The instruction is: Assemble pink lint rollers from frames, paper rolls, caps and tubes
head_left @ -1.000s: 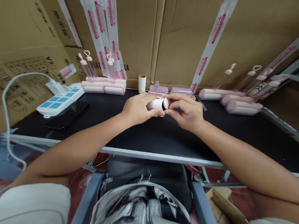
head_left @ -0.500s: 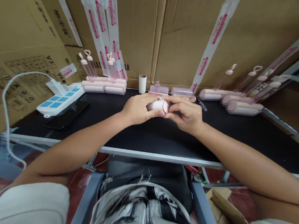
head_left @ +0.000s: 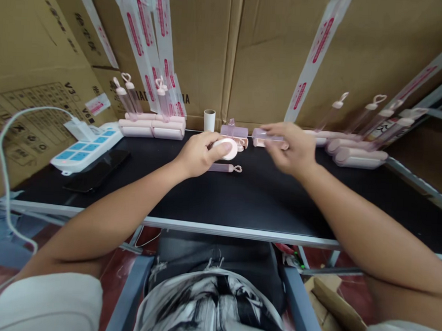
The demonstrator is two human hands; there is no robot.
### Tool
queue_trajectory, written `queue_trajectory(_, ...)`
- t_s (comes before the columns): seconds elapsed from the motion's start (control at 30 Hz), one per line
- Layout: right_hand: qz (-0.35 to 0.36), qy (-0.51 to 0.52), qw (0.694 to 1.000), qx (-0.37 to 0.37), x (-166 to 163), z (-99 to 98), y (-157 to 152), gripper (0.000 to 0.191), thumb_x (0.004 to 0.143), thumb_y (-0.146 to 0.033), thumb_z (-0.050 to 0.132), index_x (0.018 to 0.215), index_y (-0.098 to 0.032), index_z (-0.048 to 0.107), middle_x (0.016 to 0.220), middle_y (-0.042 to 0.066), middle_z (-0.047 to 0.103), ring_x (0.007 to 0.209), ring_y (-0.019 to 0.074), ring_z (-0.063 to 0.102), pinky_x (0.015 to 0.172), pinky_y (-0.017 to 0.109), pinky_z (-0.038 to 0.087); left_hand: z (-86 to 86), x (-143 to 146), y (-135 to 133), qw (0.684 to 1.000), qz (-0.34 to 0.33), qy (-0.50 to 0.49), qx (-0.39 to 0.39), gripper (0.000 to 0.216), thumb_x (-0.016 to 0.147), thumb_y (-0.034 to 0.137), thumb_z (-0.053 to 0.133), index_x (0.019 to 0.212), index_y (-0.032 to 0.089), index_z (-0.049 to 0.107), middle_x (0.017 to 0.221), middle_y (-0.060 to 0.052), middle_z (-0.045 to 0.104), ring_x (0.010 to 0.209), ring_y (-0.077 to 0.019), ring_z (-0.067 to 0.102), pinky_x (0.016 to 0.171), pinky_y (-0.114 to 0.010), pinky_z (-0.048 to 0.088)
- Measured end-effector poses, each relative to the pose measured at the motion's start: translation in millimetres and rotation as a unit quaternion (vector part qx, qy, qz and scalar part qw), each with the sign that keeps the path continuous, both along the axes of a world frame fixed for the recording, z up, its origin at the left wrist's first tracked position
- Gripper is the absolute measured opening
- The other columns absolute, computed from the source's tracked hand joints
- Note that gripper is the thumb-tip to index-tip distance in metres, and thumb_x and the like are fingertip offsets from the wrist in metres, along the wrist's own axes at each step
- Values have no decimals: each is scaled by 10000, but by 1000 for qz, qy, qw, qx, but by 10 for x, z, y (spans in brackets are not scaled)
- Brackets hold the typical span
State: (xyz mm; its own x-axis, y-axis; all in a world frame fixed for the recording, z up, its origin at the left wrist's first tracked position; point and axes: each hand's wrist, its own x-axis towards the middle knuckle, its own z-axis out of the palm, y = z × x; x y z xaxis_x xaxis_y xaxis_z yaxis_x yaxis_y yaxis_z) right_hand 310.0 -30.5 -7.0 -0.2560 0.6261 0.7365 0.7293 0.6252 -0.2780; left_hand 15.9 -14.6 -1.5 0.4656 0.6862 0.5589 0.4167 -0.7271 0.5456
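My left hand is closed on a white roll whose round end faces me, the thumb lying across it. Just below on the table lies a clear pinkish handle with a heart-shaped loop at its tip, partly hidden by the hand. To the right, my right hand is smeared by motion, so its grip does not show. Its fingertips are near a translucent purple cover with a pink part under it. A similar purple cover sits behind the roll. A white paper roll stands upright beside that.
Pink roller tools with heart-looped handles stand at the back left and the back right. On the left are a power strip and a dark phone. Large cardboard boxes wall off the back of the black table.
My right hand has left the roll and moved right and up. The left hand has turned the roll's end toward me. The loop handle now shows on the table.
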Motion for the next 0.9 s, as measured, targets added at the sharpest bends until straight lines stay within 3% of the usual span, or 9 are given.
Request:
queue_trajectory(0.1, -181, -26, 981, -66, 449, 30, 322, 336, 1009, -370, 593, 1207, -215, 815, 1205, 165, 832, 1143, 363, 780, 1055, 524, 596, -29, -36, 95, 999, 6, -46, -29, 769, 969, 908, 441, 798, 205, 699, 746, -52, 682, 765, -223, 670, 701, -371, 546)
queue_trajectory(0.17, -243, -93, 954, -148, 709, -32, 529, 337, 962, -290, 631, 1206, -183, 837, 1143, 168, 845, 1095, 368, 788, 1022, 498, 600, -71, -49, 158, 995, 4, -75, -59, 795, 976, 934, 385, 785, 216, 669, 661, -43, 633, 666, -208, 643, 606, -362, 529)
queue_trajectory(0.3, -262, -186, 912, -254, 983, -232, 770, 414, 886, -276, 745, 1273, -166, 839, 1185, 153, 846, 1086, 353, 788, 971, 431, 595, -144, -50, 238, 984, -7, -123, -127, 987, 909, 1021, 142, 889, 218, 716, 588, -44, 600, 503, -178, 619, 453, -330, 503)
queue_trajectory(0.4, -252, -215, 903, -275, 1004, -310, 813, 408, 824, -232, 793, 1222, -164, 848, 1137, 138, 853, 1029, 332, 790, 921, 395, 589, -118, -44, 235, 975, -14, -124, -186, 1141, 833, 1053, 20, 1026, 201, 755, 658, -85, 680, 558, -213, 703, 434, -327, 540)
queue_trajectory(0.47, -251, -226, 901, -270, 991, -301, 810, 291, 812, -191, 768, 1088, -179, 861, 1068, 126, 855, 987, 329, 784, 889, 396, 580, -65, -39, 213, 975, -19, -112, -191, 1192, 827, 1048, -16, 1130, 194, 759, 723, -110, 733, 651, -247, 764, 483, -346, 592)
queue_trajectory(0.57, -257, -240, 898, -265, 984, -211, 768, 144, 833, -187, 718, 913, -204, 836, 979, 116, 839, 927, 325, 765, 832, 400, 553, 22, -37, 183, 986, -19, -92, -136, 1197, 849, 1044, 8, 1265, 193, 739, 771, -120, 760, 822, -292, 822, 617, -385, 663)
queue_trajectory(0.67, -259, -211, 907, -255, 977, -75, 672, 108, 836, -188, 703, 865, -220, 802, 927, 100, 821, 873, 304, 744, 787, 390, 521, 78, -54, 177, 990, -22, -79, -116, 1198, 844, 1060, 31, 1286, 196, 734, 816, -123, 770, 911, -328, 839, 657, -407, 676)
queue_trajectory(0.77, -244, -124, 942, -193, 910, 36, 549, 99, 862, -188, 703, 910, -222, 782, 916, 91, 813, 856, 275, 724, 770, 373, 498, 111, -90, 183, 976, -58, -80, -192, 1210, 836, 1071, 30, 1208, 168, 744, 858, -140, 784, 885, -343, 842, 600, -392, 656)
queue_trajectory(0.9, -159, 29, 985, -66, 667, 86, 397, 117, 877, -242, 749, 991, -217, 753, 836, 68, 778, 743, 212, 649, 720, 351, 487, 164, -114, 156, 911, -127, -117, -375, 1226, 815, 1087, 35, 1162, 137, 728, 964, -184, 810, 801, -342, 834, 461, -334, 598)
